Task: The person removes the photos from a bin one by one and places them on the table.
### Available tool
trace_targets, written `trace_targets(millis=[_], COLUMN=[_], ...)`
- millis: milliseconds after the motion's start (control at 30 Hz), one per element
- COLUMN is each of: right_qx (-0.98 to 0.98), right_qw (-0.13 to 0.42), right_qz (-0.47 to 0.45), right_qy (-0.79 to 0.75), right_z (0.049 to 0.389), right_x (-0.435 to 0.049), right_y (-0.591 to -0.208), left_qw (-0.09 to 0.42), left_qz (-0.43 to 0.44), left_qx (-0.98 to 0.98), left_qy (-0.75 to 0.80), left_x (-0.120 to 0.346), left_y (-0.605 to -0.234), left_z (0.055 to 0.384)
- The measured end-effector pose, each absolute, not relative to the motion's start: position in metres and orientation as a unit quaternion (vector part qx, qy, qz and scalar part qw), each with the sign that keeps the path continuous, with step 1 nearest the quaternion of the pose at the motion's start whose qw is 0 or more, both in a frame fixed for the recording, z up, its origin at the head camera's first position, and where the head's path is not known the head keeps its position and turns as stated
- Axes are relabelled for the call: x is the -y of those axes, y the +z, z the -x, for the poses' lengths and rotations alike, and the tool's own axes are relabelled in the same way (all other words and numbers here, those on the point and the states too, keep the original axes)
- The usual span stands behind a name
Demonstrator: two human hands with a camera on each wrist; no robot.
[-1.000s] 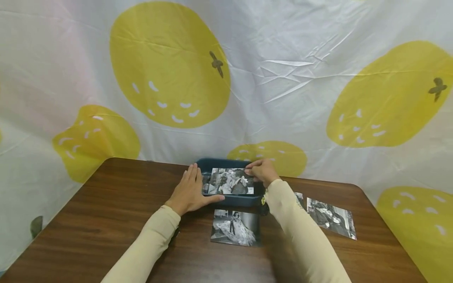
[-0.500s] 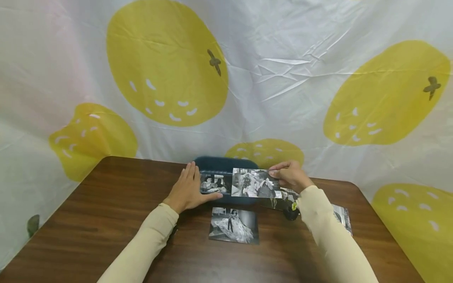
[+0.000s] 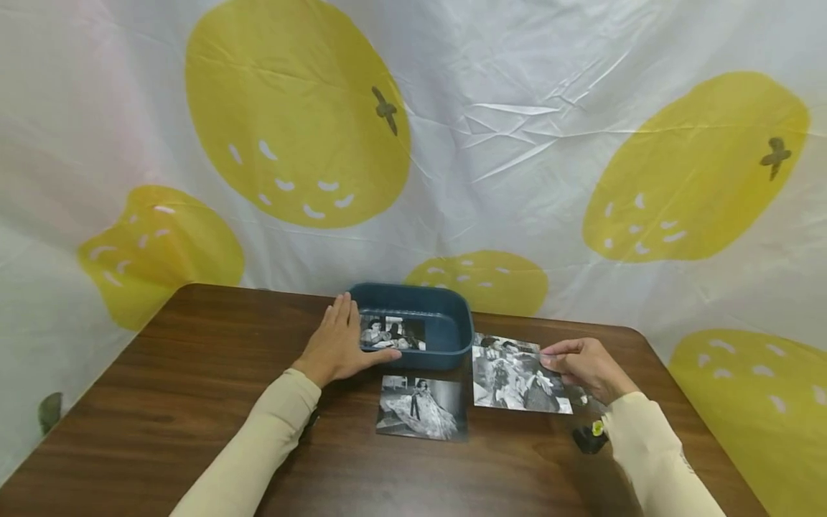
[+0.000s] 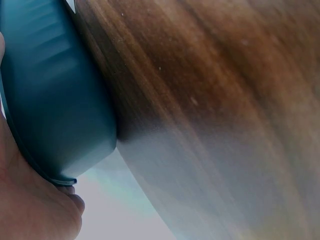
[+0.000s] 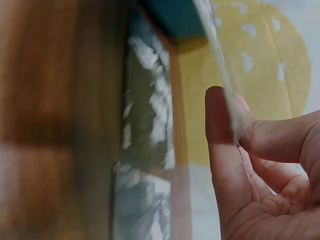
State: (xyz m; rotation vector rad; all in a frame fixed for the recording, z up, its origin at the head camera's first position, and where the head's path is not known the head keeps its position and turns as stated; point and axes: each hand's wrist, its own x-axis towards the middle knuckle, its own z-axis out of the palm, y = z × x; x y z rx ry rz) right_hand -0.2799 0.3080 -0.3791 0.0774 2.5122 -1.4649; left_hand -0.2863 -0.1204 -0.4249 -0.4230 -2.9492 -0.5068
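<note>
My left hand [image 3: 337,345] rests against the left end of a dark blue plastic tray [image 3: 449,327], fingers straight and thumb along its front rim. Inside the tray, at the left, lies a black-and-white photo [image 3: 394,334]. To the right, my right hand [image 3: 591,366] pinches another black-and-white photo [image 3: 510,384] by its upper right corner, between thumb and fingers. That held photo shows nearly edge-on in the right wrist view [image 5: 220,60]. It overlaps a photo [image 3: 497,344] behind it, which is partly hidden. In the left wrist view my palm is at the tray's rim [image 4: 37,167].
A photo of a figure in a wide gown [image 3: 423,409] lies on the brown wooden table [image 3: 226,373] before the tray. A small black object with a yellow flower [image 3: 591,436] appears by my right wrist. A lemon-patterned cloth [image 3: 491,179] hangs behind the table.
My right hand has carried the pinched photo out from over the tray, rightward and nearer to me, uncovering the tray's inside. My left hand has stayed at the tray's left end.
</note>
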Motion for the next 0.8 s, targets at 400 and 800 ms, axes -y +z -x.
trace_targets(millis=[400,800], right_qx=[-0.886,-0.91], right_qw=[0.089,0.064], right_qz=[-0.016,-0.024], right_qy=[-0.456,-0.408], right_z=[0.257,0.254], right_x=[-0.316,-0.305], right_y=[-0.408,-0.42], left_qw=[0.054,0.057], left_qz=[0.137,0.138], left_qx=[0.974,0.974], left_qy=[-0.17,-0.173], left_x=[0.12,0.12], left_y=[-0.423,-0.424], left_z=[0.285,0.286])
